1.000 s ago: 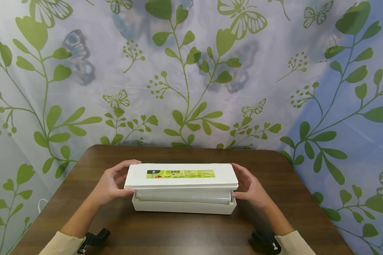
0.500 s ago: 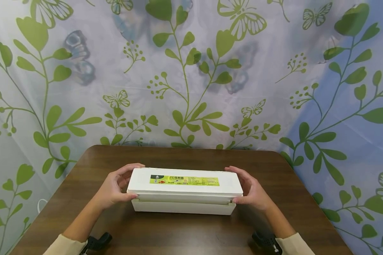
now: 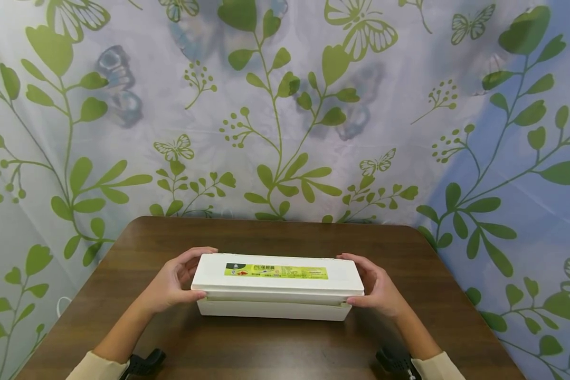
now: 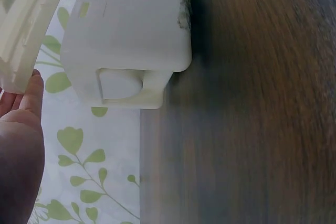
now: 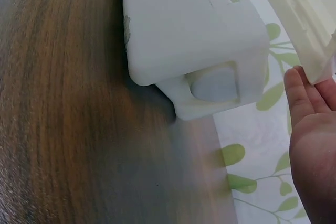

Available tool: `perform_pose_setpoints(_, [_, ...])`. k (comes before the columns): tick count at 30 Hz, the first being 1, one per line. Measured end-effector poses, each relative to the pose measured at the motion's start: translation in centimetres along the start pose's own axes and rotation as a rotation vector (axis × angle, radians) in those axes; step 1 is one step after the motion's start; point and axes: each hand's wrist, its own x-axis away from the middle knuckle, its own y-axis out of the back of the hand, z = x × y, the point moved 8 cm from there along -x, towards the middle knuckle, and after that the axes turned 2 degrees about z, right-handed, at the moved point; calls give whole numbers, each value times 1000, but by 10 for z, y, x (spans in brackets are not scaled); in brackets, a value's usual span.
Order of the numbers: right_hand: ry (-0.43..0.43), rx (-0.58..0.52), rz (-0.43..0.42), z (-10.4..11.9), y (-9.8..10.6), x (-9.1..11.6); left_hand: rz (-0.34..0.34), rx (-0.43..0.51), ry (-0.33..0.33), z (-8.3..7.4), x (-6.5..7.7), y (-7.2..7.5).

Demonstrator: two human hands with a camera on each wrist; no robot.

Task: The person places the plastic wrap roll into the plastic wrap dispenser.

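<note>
The box (image 3: 273, 310) sits on the table (image 3: 266, 348), near the middle of the visible top, its long side running left to right. Each hand is spread wide across one end of the lid (image 3: 206, 273): the left hand (image 3: 173, 279) and the right hand (image 3: 379, 285) both hold it with the thumb at the near corner and the fingers towards the far corner. The lid lies over the box in the head view, its near edge above the box's front wall; both wrist views show a gap between lid edge and box, with the curtain (image 3: 313, 174) visible through it. Brown wood runs behind the box to the table's far edge, well apart from the lid. More wood stretches outward past each hand and forward between the forearms.
</note>
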Motion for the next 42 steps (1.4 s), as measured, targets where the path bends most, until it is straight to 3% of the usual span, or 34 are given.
perform_pose_setpoints(8, [74, 5, -33, 6, -1, 3, 23, -54, 73, 0, -1, -1])
perform_pose_setpoints(17, [77, -12, -80, 8, -4, 1, 53, -81, 111, 1, 0, -1])
perform_pose_setpoints(27, [29, 12, -82, -1, -5, -2, 11, -134, 163, 4, 1, 7])
perform_pose_setpoints(37, [-91, 124, -112, -7, -3, -2, 17, -248, 194, 17, 1, 12])
perform_pose_setpoints(42, [-105, 151, -107, -11, -2, -3, 25, -308, 236, 22, -1, 13])
